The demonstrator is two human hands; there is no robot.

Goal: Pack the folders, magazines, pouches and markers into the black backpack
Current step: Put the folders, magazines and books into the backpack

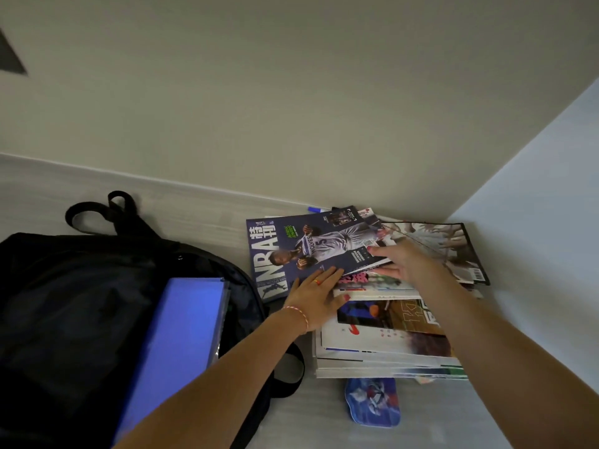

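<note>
The black backpack (81, 296) lies open at the left with a blue folder (181, 335) sticking out of its mouth. To its right sits a pile of magazines (385, 345). On top lies a dark blue NBA magazine (291, 251), its right edge lifted. My right hand (402, 262) grips that edge, thumb on the cover and fingers under it. My left hand (316, 294) presses flat on the magazine's near edge, fingers together. A blue patterned pouch (372, 401) lies in front of the pile. A blue marker (316, 209) peeks out behind the magazines.
The items lie on a pale grey surface (194, 209) in a corner. A beige wall (291, 108) runs behind and a white wall (551, 189) stands at the right. Another magazine with a pale cover (447, 244) lies at the far right of the pile.
</note>
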